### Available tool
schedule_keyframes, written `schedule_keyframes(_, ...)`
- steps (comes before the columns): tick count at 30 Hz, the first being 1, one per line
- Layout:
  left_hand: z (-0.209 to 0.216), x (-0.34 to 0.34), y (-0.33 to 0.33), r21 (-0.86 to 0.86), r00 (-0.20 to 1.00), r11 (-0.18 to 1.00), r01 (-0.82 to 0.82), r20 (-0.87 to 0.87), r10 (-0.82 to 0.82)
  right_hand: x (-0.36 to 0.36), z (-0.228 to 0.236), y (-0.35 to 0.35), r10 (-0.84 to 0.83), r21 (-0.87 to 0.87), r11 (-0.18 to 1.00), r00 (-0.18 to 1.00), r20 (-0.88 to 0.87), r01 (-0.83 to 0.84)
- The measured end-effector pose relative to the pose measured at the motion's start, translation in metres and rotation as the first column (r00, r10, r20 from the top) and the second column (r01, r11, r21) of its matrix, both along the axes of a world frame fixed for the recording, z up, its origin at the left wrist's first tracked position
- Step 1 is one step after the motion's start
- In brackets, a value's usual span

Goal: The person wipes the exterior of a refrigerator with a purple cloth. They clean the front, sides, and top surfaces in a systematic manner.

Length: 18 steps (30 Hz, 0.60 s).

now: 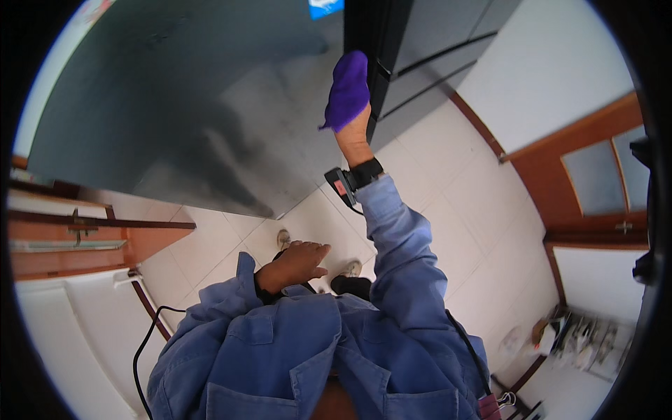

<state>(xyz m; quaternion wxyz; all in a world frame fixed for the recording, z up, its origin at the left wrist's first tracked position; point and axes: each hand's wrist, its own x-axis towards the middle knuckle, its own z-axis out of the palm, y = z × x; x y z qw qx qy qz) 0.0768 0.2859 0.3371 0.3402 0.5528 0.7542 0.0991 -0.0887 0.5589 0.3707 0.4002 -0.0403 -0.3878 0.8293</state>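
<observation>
My right hand [355, 134] reaches far forward with a purple cloth [348, 87] draped over its fingers. The cloth lies against the dark front edge of a large grey cabinet that looks like a refrigerator [231, 91]. Under the cloth my fingers are hidden. Closer in, my left hand [297, 266] hovers in front of my waist. It holds nothing, its fingers stretched out and the thumb apart. A black band with a small device [343, 185] sits on my right wrist.
Pale floor tiles [462, 217] lie below, with my shoes [350, 269] on them. Brown wooden doors with panes [595, 175] stand at the right. An open wooden cupboard [157, 238] is at the left, above a white surface [84, 315]. Cluttered items [588, 343] sit at the lower right.
</observation>
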Motion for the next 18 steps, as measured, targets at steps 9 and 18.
schedule_keyframes(9, 0.041, -0.006, -0.037, -0.099, 0.978, 0.978, -0.183, 0.085, 0.192, -0.032, -0.028, -0.06, -0.566, 0.75, 0.659, 0.623, 0.539, -0.05)
schedule_keyframes(18, 0.05, -0.031, -0.064, 0.014, 0.964, 0.968, -0.25, 0.097, 0.248, -0.065, 0.138, -0.068, -0.71, 0.846, 0.178, 0.661, -0.243, 0.503)
